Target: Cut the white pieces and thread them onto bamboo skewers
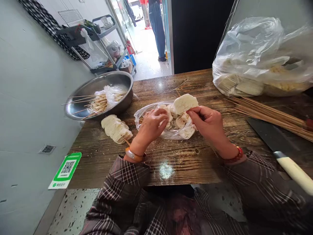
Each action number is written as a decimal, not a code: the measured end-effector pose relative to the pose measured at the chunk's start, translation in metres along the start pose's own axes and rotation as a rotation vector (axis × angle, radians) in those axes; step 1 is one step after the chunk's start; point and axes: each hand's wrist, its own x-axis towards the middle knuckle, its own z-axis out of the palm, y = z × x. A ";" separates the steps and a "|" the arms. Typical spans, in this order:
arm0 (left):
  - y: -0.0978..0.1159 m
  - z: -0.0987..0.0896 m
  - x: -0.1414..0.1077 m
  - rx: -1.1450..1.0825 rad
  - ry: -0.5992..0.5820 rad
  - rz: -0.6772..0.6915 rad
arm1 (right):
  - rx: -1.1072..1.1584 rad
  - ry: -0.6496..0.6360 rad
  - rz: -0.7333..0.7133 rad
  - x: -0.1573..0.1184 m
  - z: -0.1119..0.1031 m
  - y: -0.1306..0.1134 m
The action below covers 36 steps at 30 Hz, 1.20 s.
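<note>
My right hand (207,122) pinches a thin wooden skewer with a white bread slice (186,103) on it, and the skewer's tip shows above the slice. My left hand (153,124) is over the clear plastic bag (141,112), its fingers bent and the thumb apart from them, close to the bread pieces (180,122) inside. What its fingertips touch is partly hidden. Left of that wrist lies a skewered stack of bread slices (116,129), its stick pointing towards me.
A steel basin (119,80) with skewered food stands at the back left. On the right are a full plastic bag (251,65), a bundle of skewers (271,114) and a cleaver (274,137). A green QR card (66,171) is at the left edge. A person (157,31) stands in the doorway.
</note>
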 end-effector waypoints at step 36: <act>0.014 -0.003 0.001 -1.194 0.275 -0.459 | 0.056 -0.068 0.071 -0.008 -0.003 0.003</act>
